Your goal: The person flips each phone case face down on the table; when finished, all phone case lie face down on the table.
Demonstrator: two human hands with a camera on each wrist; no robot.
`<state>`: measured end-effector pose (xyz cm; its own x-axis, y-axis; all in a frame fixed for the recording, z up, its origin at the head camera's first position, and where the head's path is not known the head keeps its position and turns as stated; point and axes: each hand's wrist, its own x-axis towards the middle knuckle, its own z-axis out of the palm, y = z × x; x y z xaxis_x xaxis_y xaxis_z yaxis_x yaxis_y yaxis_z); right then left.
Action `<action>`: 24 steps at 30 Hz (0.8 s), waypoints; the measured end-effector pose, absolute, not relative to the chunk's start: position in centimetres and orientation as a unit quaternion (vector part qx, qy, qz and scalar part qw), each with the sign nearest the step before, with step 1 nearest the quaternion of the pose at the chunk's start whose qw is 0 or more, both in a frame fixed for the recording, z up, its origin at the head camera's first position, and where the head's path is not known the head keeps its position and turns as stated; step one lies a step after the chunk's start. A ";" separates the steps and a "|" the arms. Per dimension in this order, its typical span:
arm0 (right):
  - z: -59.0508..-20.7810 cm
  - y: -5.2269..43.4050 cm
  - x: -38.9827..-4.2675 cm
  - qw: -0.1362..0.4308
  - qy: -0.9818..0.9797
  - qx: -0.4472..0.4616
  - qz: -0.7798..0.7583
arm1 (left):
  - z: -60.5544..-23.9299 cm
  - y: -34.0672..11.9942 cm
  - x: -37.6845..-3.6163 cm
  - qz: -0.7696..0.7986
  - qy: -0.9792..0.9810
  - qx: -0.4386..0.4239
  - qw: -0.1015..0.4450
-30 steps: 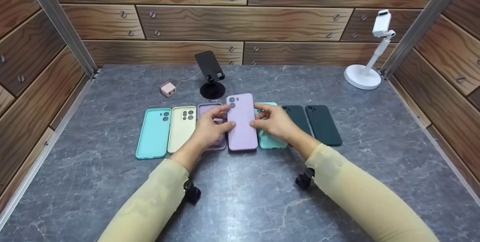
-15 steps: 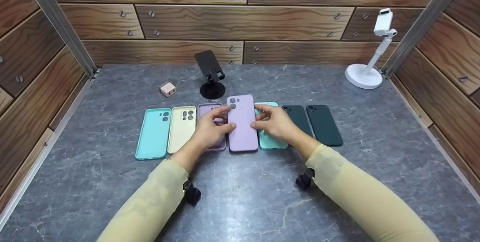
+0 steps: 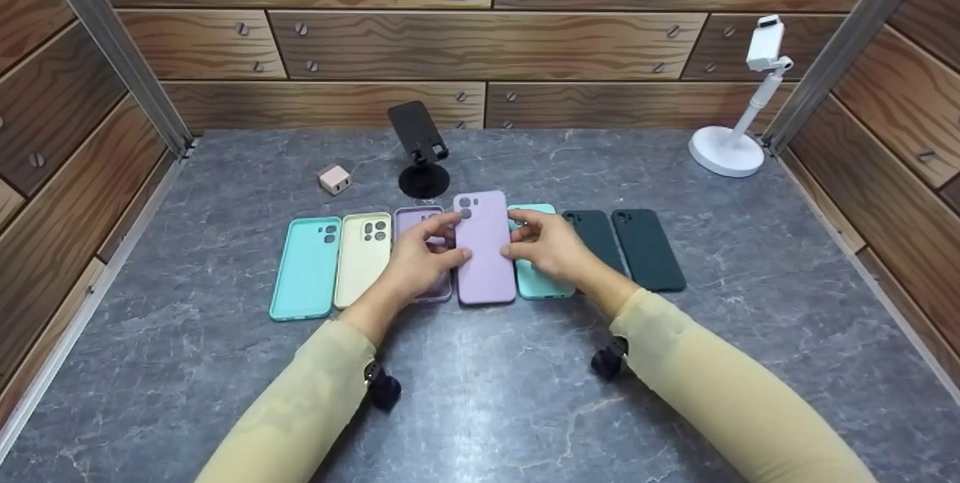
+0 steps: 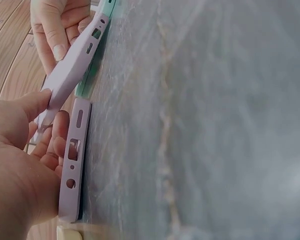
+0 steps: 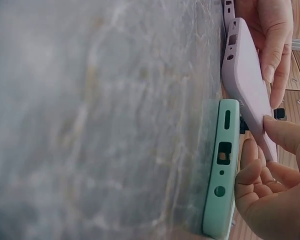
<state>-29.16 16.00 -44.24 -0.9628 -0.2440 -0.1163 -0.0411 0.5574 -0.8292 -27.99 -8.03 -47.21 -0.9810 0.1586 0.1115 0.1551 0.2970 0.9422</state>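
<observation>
Between my two hands is a lilac phone case (image 3: pixel 486 273), back side up, its camera cutouts at the far end. My left hand (image 3: pixel 418 254) pinches its left edge with thumb and fingers. On the opposite edge, my right hand (image 3: pixel 553 247) pinches it likewise. The wrist views show this case (image 5: pixel 251 75) tilted, its near edge low by the table and its far end higher. Under my left hand lies another purple case (image 3: pixel 409 218), partly hidden. A mint case (image 3: pixel 546 284) lies partly beneath my right hand.
Turquoise (image 3: pixel 305 269) and cream (image 3: pixel 364 262) cases continue the row leftward; two dark green cases, one inner (image 3: pixel 600 232) and one outer (image 3: pixel 649 252), lie rightward. Behind stand a pink charger plug (image 3: pixel 334 179), a black phone stand (image 3: pixel 421 145) and a white phone stand (image 3: pixel 726 151). Wood-patterned walls enclose the table.
The lilac case has shifted very slightly toward me in the head view, held by both hands throughout. The other cases stay in place.
</observation>
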 end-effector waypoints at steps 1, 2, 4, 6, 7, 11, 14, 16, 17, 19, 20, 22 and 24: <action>-44.3 16.0 -29.2 0.108 0.876 -0.082 -0.462 | -47.3 -8.1 -28.0 0.583 0.807 0.100 0.001; -44.3 16.0 -29.2 0.107 0.877 -0.082 -0.460 | -47.3 -8.1 -28.0 0.580 0.808 0.102 0.001; -44.4 16.0 -29.2 0.106 0.878 -0.084 -0.459 | -47.5 -8.2 -27.9 0.575 0.811 0.105 0.001; -44.5 16.0 -29.2 0.105 0.878 -0.087 -0.458 | -47.5 -8.2 -28.0 0.572 0.813 0.108 -0.001; -44.5 16.0 -29.2 0.105 0.878 -0.087 -0.458 | -47.6 -8.2 -28.0 0.570 0.815 0.109 -0.002; -44.6 16.0 -29.2 0.105 0.879 -0.087 -0.458 | -47.7 -8.3 -28.1 0.561 0.820 0.116 -0.005; -44.7 16.0 -29.2 0.109 0.880 -0.089 -0.454 | -47.7 -8.3 -28.1 0.557 0.823 0.117 -0.002; -44.7 16.0 -29.3 0.111 0.882 -0.091 -0.449 | -47.7 -8.3 -28.1 0.556 0.823 0.115 0.002; -44.7 16.0 -29.3 0.112 0.884 -0.092 -0.445 | -47.7 -8.4 -28.0 0.556 0.823 0.113 0.005; -44.7 16.0 -29.3 0.112 0.887 -0.097 -0.437 | -47.6 -8.4 -28.0 0.555 0.825 0.109 0.008; -44.7 16.0 -29.3 0.113 0.889 -0.099 -0.434 | -47.6 -8.4 -28.0 0.554 0.825 0.108 0.010; -44.6 15.9 -29.2 0.116 0.890 -0.097 -0.430 | -47.5 -8.4 -27.9 0.550 0.828 0.105 0.013; -44.6 15.9 -29.2 0.120 0.890 -0.095 -0.429 | -47.5 -8.4 -27.8 0.546 0.831 0.103 0.014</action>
